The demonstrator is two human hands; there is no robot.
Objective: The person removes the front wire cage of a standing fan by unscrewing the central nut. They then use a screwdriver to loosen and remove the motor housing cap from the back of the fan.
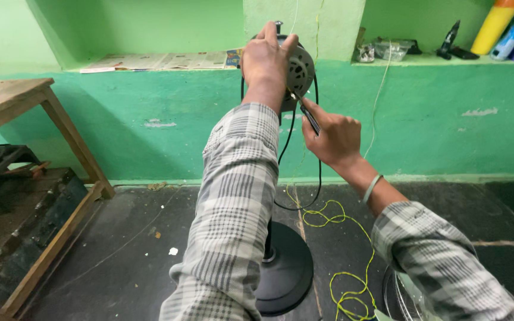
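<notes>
A grey metal fan motor (300,71) sits on top of an upright stand, with a round black base (287,270) on the floor. My left hand (266,59) is clasped over the motor's top and left side. My right hand (334,137) grips a thin dark tool (304,110), its tip touching the motor's lower edge. A black cable (318,166) loops down from the motor. My arms hide most of the stand's pole.
A yellow cord (346,279) lies tangled on the dark floor by the base. A wooden table (13,98) stands at left over a wooden frame (43,249). Green wall niches hold newspaper (162,60), bottles (495,27) and small items. A wire guard (400,297) lies at bottom right.
</notes>
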